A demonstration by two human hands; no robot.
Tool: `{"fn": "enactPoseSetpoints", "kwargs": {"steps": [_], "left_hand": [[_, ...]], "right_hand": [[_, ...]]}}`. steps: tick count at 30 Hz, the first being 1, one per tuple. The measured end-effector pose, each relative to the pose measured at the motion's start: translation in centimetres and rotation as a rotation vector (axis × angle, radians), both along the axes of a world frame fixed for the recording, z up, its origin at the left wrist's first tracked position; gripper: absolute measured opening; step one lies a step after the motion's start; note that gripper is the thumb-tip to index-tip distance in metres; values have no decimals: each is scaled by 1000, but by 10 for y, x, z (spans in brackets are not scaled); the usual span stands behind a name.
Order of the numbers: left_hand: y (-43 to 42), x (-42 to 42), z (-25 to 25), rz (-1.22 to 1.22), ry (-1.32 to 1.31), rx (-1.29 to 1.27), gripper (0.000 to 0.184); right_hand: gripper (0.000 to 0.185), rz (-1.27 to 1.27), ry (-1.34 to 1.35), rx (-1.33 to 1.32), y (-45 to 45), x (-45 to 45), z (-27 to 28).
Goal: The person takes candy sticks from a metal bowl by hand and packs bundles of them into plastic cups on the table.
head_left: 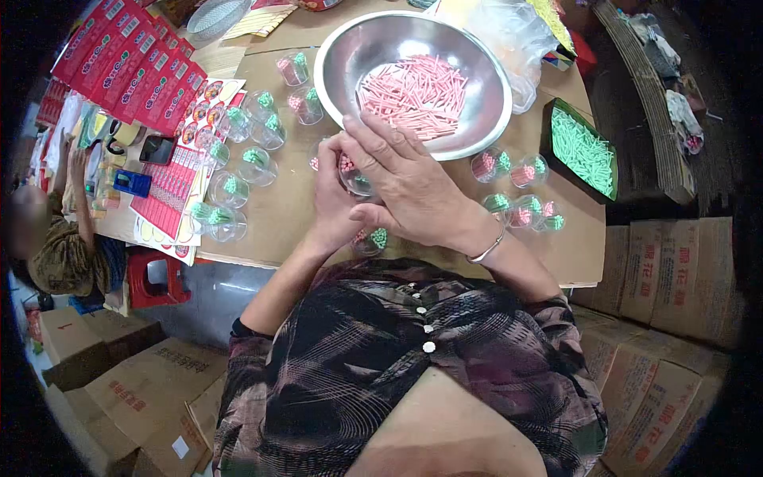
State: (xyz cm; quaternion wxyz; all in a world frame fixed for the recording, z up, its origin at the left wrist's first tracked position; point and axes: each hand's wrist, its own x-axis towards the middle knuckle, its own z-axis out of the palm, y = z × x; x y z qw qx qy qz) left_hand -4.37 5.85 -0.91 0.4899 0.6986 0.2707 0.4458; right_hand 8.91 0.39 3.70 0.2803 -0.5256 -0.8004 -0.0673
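My left hand [338, 195] is wrapped round a clear cup [358, 182] with pink sticks in it, in front of the metal bowl. My right hand [405, 179] lies over the cup's right side, its fingers stretched out together and pointing up and left. Behind my hands stands the wide metal bowl [489, 119], holding a heap of pink sticks [417, 91]. A cup with green and pink sticks [370, 240] sits just below my hands. More clear cups with green sticks [256, 165] stand to the left, and cups with both colours [528, 171] to the right.
A dark tray of green sticks [582, 151] lies at the right. Red printed sheets [131, 67], a blue object [133, 183] and a roll of tape [125, 133] are at the left. Another person [67, 230] sits there. Cardboard boxes [671, 274] flank the table; plastic bags [517, 48] lie behind.
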Motion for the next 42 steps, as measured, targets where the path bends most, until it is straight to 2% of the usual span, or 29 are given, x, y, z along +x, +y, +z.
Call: {"fn": "enactPoseSetpoints", "kwargs": {"steps": [5,8,10,12,15,17,18,20,22,25,27,28,30,31,35,41,42], "left_hand": [[4,-29,-20,97,157,21,72],[11,-64,-50,141,148,-15,73],[10,-89,-77,171,167,-321,72],[6,-103,-102,152,438,-245,74],[-2,-91,-78,218,359,-99,77],[3,-73,-24,205,428,196,72],[11,-61,-6,201,429,196,72],[41,-27,16,-80,564,438,62],[70,23,20,-177,892,547,60],[124,90,-6,-380,1215,557,90],[147,119,-23,-429,1497,611,103],[158,122,-34,-511,1483,587,106],[169,136,-38,-519,1503,509,91],[168,141,-41,-526,1501,514,91],[161,149,-57,-472,1541,587,55],[154,148,-68,-602,1490,611,37],[158,145,-69,-659,1306,480,31]], "right_hand": [[59,-32,183,98,7,27,4],[49,-154,207,36,2,61,9],[38,-341,321,-147,0,84,-5],[28,-365,398,-223,5,107,-27],[27,-380,436,-263,0,117,-38],[27,-401,455,-264,-3,119,-35],[27,-409,473,-270,-5,117,-33],[26,-416,508,-275,-5,114,-29],[26,-400,494,-233,-6,110,-25],[24,-362,448,-131,-14,105,-18],[24,-394,462,-141,-25,110,-14],[25,-424,479,-162,-33,114,-12],[26,-489,514,-210,-43,121,-11],[26,-497,515,-209,-43,125,-12],[27,-482,542,-234,-35,130,-26],[28,-361,540,-287,-9,117,-38],[29,-375,557,-323,-7,118,-40]]}}
